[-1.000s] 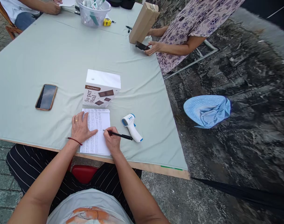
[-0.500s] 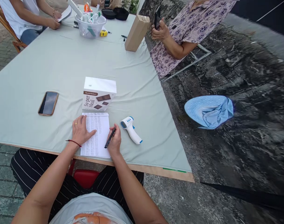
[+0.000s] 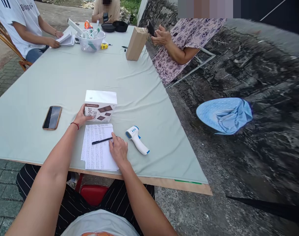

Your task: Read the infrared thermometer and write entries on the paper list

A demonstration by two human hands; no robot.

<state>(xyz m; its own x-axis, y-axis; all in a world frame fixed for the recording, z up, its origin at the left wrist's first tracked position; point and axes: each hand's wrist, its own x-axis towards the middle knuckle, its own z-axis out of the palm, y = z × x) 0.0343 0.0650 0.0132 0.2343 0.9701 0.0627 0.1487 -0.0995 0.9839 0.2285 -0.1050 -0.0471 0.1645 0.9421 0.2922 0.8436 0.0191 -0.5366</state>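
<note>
The left hand (image 3: 82, 115) reaches forward and lays its fingers against the left side of a white carton (image 3: 100, 105) printed with brown squares, which stands upright on the tablecloth a little back from the near edge of the tabletop (image 3: 139, 85); the fingers are loosely curved on the carton's side, and whether they grip it or only touch it cannot be told. A red cord circles that wrist. The right hand (image 3: 118, 150) rests palm down on the right margin of a written sheet of paper (image 3: 97, 147), its fingers spread and relaxed, the fingertips at the butt end of a black pen (image 3: 102, 141) that lies flat across the sheet; the hand is not closed around the pen. The sheet sits just in front of the carton, its lower edge at the near edge of the tabletop. Just right of the sheet lies a white and blue thermometer gun (image 3: 136, 139), and well to the left of the carton a phone (image 3: 52, 117) lies face up. Toward the far end stand a clear tub (image 3: 90, 42) of bottles and a brown parcel (image 3: 136, 44), with other people seated around that end. On the ground off the right edge lies a blue hat (image 3: 224, 115).
</note>
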